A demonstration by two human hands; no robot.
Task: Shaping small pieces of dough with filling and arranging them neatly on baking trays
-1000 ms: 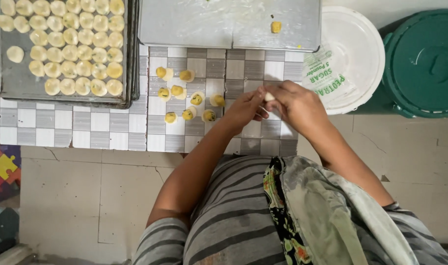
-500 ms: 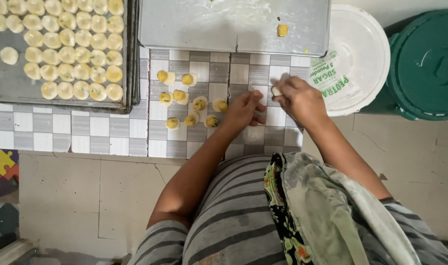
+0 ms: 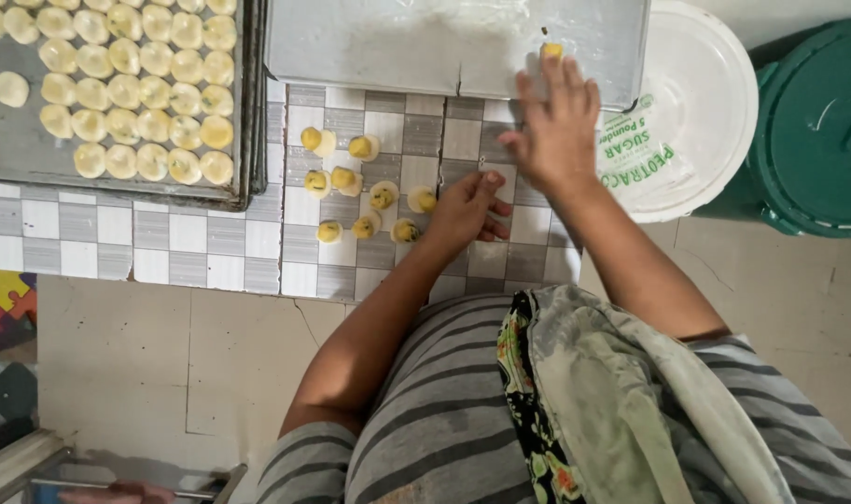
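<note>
Right hand [image 3: 558,126] fingers spread flat, fingertips touching a small yellow dough piece [image 3: 552,49] on the steel tray [image 3: 397,42] near its right front corner. Left hand [image 3: 467,207] fingers loosely curled, holding nothing visible, resting on the tiled worktop [image 3: 211,247] just right of a cluster of yellow-topped dough balls [image 3: 365,191]. Filled baking tray [image 3: 15,159] sits at the worktop's left; white bucket lid [image 3: 701,103] and green bin [image 3: 817,131] lie right.

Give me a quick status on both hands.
Right hand open, fingertips at yellow dough ball on metal tray. Left hand open, beside filled dough pieces on tiled counter. Nothing between.
</note>
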